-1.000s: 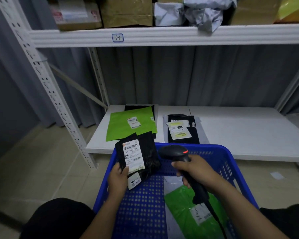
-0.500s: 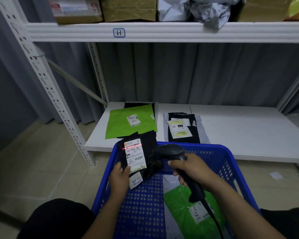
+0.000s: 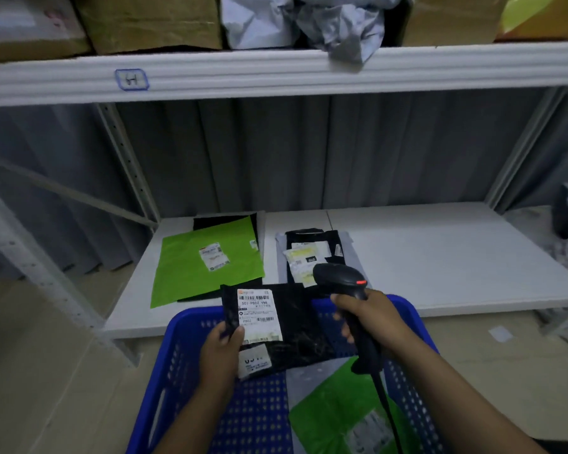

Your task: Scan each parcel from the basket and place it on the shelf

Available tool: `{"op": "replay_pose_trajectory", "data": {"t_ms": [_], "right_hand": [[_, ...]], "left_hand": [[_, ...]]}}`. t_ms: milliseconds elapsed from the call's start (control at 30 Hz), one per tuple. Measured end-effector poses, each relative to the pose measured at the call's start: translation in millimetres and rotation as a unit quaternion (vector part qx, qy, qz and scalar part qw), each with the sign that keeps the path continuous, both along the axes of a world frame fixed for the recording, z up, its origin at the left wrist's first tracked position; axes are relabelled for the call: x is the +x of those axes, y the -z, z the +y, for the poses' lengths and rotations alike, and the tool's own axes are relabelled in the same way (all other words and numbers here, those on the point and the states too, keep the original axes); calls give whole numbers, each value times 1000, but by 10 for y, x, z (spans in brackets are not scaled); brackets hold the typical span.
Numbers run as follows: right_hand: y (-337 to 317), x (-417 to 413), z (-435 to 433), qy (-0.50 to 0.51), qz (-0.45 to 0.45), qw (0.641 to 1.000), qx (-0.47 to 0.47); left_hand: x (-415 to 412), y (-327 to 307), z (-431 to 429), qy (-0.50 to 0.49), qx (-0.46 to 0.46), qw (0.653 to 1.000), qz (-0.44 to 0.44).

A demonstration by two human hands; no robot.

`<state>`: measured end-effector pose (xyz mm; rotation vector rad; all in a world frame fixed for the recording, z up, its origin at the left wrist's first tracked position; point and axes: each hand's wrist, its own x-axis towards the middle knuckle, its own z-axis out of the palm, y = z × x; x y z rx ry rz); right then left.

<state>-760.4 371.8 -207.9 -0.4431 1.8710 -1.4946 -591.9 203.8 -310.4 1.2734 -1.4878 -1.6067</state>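
My left hand (image 3: 222, 347) pinches the left edge of a black parcel (image 3: 299, 329) with a white label, held above the far rim of the blue basket (image 3: 177, 358). My right hand (image 3: 371, 317) grips the handle of a black barcode scanner (image 3: 340, 276), whose head is up and to the right of the parcel. In the basket lie a green parcel (image 3: 338, 411) and a grey one (image 3: 304, 376) under it. On the white lower shelf (image 3: 440, 257) lie a green parcel (image 3: 207, 260) over a black one, and a black parcel (image 3: 312, 253) with labels.
The upper shelf (image 3: 276, 73) carries cardboard boxes (image 3: 151, 21) and crumpled grey bags (image 3: 338, 24), one hanging over its edge. White perforated uprights (image 3: 30, 257) stand at the left. A grey curtain (image 3: 309, 152) hangs behind. The scanner cable (image 3: 387, 411) runs down over the basket.
The red scan line on the label is gone. The scanner has lifted up and away to the right of the parcel, and the parcel has tipped flatter. The view has moved closer to the shelf.
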Motion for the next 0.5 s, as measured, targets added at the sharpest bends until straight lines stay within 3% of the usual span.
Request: {"op": "replay_pose_trajectory", "data": {"t_ms": [133, 233, 367, 500], "right_hand": [[176, -554, -48, 78, -29, 997, -10], [338, -952, -57, 115, -32, 993, -2], [648, -1420, -15, 142, -30, 989, 18], [994, -1745, 33, 157, -46, 986, 32]], "left_hand": [[-728, 36, -179, 59, 106, 992, 44], [-1336, 154, -328, 83, 117, 989, 27], [-2153, 423, -558, 118, 43, 991, -37], [-2725, 642, -737, 105, -91, 982, -126]]}}
